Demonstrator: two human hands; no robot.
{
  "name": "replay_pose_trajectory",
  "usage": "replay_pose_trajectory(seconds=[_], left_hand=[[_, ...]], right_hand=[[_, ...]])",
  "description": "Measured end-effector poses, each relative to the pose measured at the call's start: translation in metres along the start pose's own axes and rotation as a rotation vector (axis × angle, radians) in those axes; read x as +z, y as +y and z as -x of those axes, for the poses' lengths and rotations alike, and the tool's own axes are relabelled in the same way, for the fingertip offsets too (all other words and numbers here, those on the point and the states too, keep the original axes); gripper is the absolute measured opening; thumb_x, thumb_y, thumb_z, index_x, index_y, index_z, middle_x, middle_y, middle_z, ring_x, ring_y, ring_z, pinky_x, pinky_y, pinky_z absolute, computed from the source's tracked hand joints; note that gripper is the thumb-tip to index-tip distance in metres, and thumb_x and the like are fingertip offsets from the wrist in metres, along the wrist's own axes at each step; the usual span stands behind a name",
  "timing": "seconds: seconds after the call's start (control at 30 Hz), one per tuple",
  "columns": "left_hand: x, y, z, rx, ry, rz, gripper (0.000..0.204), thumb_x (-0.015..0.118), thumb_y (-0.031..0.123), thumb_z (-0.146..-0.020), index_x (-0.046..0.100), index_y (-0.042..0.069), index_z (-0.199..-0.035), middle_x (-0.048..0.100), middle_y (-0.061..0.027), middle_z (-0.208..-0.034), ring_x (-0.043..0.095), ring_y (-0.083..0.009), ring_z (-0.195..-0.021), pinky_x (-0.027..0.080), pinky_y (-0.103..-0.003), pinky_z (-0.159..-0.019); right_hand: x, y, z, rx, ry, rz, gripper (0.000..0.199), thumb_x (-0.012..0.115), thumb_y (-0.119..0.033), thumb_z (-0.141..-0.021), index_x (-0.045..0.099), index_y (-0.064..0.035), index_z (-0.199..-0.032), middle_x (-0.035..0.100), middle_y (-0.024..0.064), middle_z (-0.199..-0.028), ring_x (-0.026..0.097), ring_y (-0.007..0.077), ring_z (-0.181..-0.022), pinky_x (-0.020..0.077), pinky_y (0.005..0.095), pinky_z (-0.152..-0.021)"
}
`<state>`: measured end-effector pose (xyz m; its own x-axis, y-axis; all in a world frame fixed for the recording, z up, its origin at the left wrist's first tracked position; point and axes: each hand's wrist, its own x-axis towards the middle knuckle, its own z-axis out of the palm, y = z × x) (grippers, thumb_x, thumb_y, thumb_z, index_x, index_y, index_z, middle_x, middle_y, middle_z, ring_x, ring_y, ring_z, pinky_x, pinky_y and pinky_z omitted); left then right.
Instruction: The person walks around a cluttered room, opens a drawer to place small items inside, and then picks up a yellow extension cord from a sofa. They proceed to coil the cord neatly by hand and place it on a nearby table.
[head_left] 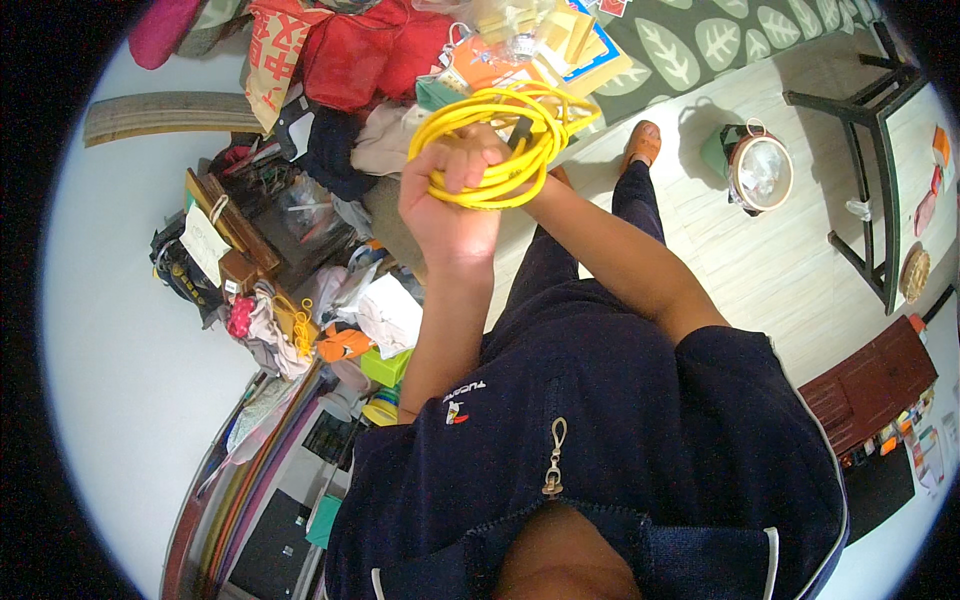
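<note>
A coil of yellow cable (540, 165) is held up in front of me, its several loops gathered in a loose ring. A dark piece, perhaps the plug, shows inside the loops. My left hand (450, 185) is closed round the left side of the coil, fingers curled over the strands. My right forearm crosses from the right to the back of the coil. Only a little of my right hand (484, 138) shows through the loops; its fingers are mostly hidden, so its grip cannot be made out.
A leaf-patterned green cover (670, 55) lies at the far side, with papers and a red bag (370, 50) beside it. Cluttered clothes and boxes fill the left. On the floor stand a small bin (762, 175) and a dark metal frame (880, 170) at the right.
</note>
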<state>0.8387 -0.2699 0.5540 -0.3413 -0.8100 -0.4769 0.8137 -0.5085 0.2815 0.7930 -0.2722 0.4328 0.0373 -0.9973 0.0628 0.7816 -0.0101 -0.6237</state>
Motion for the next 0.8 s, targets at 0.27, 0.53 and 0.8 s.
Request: replay_pose_trajectory(seconds=[0.27,0.53,0.8], left_hand=[[-0.034,0.016,0.015,0.031,0.307,-0.294,0.027,0.048,0.0,-0.072,0.049,-0.004,-0.099,0.051,-0.0102,-0.079,0.048,-0.0175,-0.058,0.046,-0.033,-0.072],[-0.029,0.049,-0.001,-0.17,-0.024,-0.661,0.063,0.05,0.002,-0.073,0.025,0.006,-0.131,0.054,-0.0106,-0.082,0.054,-0.0139,-0.054,0.053,-0.027,-0.055],[-0.037,0.054,-0.013,-0.245,0.068,-0.808,0.056,0.05,0.005,-0.077,0.031,0.002,-0.129,0.054,-0.0109,-0.075,0.048,-0.0109,-0.043,0.051,-0.024,-0.049]], right_hand=[[0.004,0.007,-0.006,0.324,0.108,-0.259,0.024,0.044,-0.005,-0.081,0.053,-0.0025,-0.103,0.056,0.0045,-0.084,0.053,0.011,-0.064,0.0432,0.0205,-0.058],[0.016,-0.031,-0.002,0.533,0.003,-0.429,0.012,0.05,-0.011,-0.082,0.057,-0.0017,-0.086,0.055,0.0103,-0.057,0.059,0.0231,-0.047,0.0445,0.0285,-0.039],[0.0,-0.002,-0.003,0.203,0.104,-0.011,0.016,0.055,-0.008,-0.08,0.055,-0.0021,-0.095,0.058,0.005,-0.07,0.057,0.0107,-0.057,0.0438,0.0216,-0.049]])
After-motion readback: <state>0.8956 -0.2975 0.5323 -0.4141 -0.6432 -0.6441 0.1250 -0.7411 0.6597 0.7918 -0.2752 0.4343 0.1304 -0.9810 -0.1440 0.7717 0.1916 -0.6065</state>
